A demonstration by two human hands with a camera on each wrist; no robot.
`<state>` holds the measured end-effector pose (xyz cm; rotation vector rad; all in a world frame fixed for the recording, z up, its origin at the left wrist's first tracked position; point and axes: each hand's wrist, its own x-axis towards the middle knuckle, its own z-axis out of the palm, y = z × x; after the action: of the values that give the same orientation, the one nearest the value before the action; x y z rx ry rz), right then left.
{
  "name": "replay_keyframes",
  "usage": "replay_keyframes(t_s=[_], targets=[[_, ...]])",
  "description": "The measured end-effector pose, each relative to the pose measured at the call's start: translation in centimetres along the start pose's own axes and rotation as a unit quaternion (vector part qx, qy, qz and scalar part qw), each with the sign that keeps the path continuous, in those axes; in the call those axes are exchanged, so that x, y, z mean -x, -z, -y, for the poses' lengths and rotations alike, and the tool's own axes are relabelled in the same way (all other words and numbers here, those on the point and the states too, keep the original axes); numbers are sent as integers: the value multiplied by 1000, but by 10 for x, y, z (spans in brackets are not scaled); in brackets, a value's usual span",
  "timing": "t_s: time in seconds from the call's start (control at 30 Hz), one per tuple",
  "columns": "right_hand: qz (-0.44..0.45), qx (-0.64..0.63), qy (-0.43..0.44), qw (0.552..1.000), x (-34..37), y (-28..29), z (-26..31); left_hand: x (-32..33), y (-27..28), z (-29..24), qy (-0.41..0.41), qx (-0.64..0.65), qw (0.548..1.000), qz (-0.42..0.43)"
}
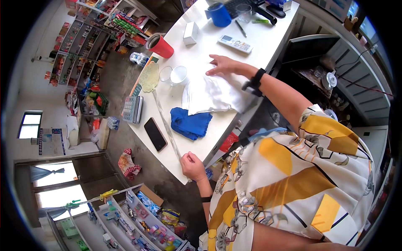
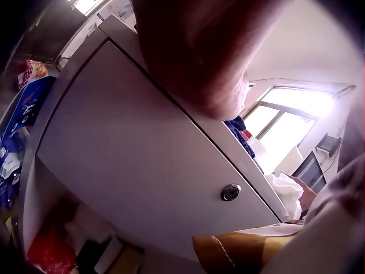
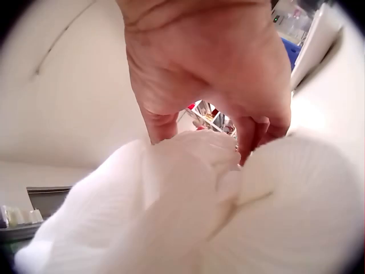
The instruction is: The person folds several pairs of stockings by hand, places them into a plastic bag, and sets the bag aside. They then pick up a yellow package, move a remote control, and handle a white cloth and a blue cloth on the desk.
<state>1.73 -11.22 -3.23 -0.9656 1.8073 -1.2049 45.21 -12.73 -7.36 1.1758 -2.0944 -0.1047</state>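
Observation:
In the head view my right hand (image 1: 226, 66) is at the far edge of a spread white cloth (image 1: 209, 94), its fingers fairly straight and thumb apart. The right wrist view shows that hand (image 3: 205, 68) over the bunched white cloth (image 3: 171, 200), fingertips partly hidden behind its folds. My left hand (image 1: 194, 167) rests at the table's near corner, fingers loosely curled, overlapping the handle end of a fly swatter (image 1: 149, 77). A folded blue cloth (image 1: 190, 123) lies between the hands, beside the white one. Close to the swatter handle is a black phone (image 1: 155, 134).
On the white table (image 1: 167, 102) stand a calculator (image 1: 132, 109), a glass cup (image 1: 179, 75), a red cup (image 1: 160, 46), a white box (image 1: 190, 33), a remote control (image 1: 235, 44) and a blue cup (image 1: 219, 15). Stocked shelves (image 1: 77, 39) line the room. A cabinet door (image 2: 131, 131) is below the tabletop.

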Motion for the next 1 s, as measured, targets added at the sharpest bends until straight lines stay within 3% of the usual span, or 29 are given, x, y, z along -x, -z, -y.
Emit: replay_keyframes(t_s=[0.07, 0.2, 0.33, 0.43, 0.47, 0.57, 0.63, 0.77, 0.93, 1.0], targets=[[29, 42, -72, 996, 8, 0, 17, -1, 0, 1, -4, -2, 1000, -4], [57, 176, -93, 978, 14, 1, 12, 2, -1, 0, -13, 0, 1000, -19], [-52, -10, -131, 990, 60, 4, 10, 1, 0, -1, -12, 2, 999, -29], [-116, -64, -51, 990, 80, 5, 3, 1, 0, 0, -24, 8, 999, -27], [-183, -22, -5, 983, 87, 1, 1, 1, -1, 1, -24, 6, 999, -24], [-226, -38, 86, 970, 85, 4, -12, 2, 0, 1, -27, 4, 999, -16], [-271, -6, 84, 959, 78, 17, -12, 2, 2, -1, -27, 5, 1000, -13], [-335, 36, 175, 925, 54, 52, 24, 3, 2, 1, -28, 0, 1000, -9], [-415, -12, 346, 841, 26, 94, 82, 2, 3, -2, -29, -9, 1000, -6], [-417, -36, 365, 832, 32, 98, 106, 1, 4, -4, -27, -6, 1000, -9]])
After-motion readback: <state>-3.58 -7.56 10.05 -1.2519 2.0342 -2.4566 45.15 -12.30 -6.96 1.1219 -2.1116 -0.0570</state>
